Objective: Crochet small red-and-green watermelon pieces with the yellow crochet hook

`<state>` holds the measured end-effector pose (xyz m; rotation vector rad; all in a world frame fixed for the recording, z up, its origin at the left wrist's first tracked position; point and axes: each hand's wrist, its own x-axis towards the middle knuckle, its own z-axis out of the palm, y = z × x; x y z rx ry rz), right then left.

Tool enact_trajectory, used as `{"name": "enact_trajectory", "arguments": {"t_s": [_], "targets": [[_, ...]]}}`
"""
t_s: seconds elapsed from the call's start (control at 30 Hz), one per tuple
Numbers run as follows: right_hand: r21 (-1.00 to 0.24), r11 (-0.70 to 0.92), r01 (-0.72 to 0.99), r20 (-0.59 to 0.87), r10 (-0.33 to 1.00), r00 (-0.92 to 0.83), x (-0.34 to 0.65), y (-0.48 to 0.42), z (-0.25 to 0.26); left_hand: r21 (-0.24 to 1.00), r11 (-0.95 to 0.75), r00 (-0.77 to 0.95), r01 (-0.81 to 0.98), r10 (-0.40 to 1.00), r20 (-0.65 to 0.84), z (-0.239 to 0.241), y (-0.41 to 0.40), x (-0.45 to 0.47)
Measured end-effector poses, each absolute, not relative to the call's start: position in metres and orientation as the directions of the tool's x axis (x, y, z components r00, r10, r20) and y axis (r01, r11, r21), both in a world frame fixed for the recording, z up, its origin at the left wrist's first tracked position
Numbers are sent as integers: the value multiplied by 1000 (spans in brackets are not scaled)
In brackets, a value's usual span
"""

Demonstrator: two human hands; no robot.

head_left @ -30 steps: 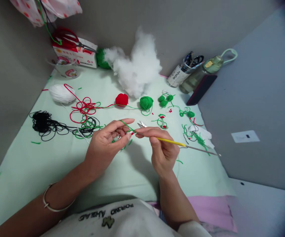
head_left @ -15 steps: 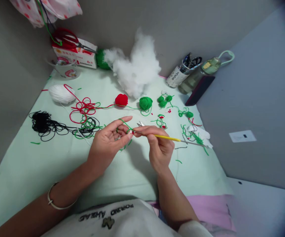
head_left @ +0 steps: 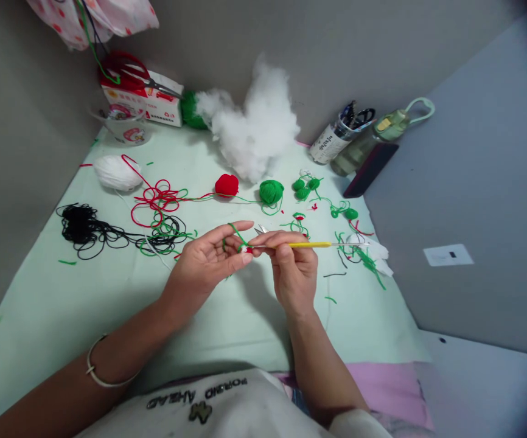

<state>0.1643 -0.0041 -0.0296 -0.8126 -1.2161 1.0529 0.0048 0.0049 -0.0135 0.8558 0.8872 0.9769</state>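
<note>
Between its thumb and fingers my left hand (head_left: 209, 255) pinches a small red and white crochet piece (head_left: 246, 250). Green yarn (head_left: 237, 231) runs from the piece over the raised left index finger. My right hand (head_left: 293, 261) is closed round a crochet hook (head_left: 310, 245) with a yellow grip, held nearly level. The hook's tip meets the piece at the left fingertips; the exact stitch is too small to make out. Just behind the hands lie silver scissor tips (head_left: 260, 229), partly hidden by the right fingers.
Behind the hands sit a red yarn ball (head_left: 226, 186), a green yarn ball (head_left: 271, 192) and white stuffing (head_left: 258, 128). Black yarn (head_left: 81, 225) and a white ball (head_left: 117, 173) lie left. Small green pieces (head_left: 302, 188), a pen cup (head_left: 331, 140) and a bottle (head_left: 359, 146) stand right.
The hook has swung from slanting down rightward to nearly level. More of the red and white piece shows, and the left hand has shifted slightly right. The whole view has moved a little.
</note>
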Motion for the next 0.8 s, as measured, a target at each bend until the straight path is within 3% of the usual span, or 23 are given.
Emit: {"name": "enact_trajectory", "arguments": {"t_s": [0.2,0.4,0.8], "targets": [[-941,279,-190,281,960,20,162,-4,-28,882,357,358,-308,902,-240,-13,6,6],[-943,226,-243,226,974,27,168,-2,-25,947,305,507,-97,834,-216,-5,14,-9],[-939,232,-256,233,972,26,173,-3,-20,996,8,347,93,937,-40,1,16,-18]]}}
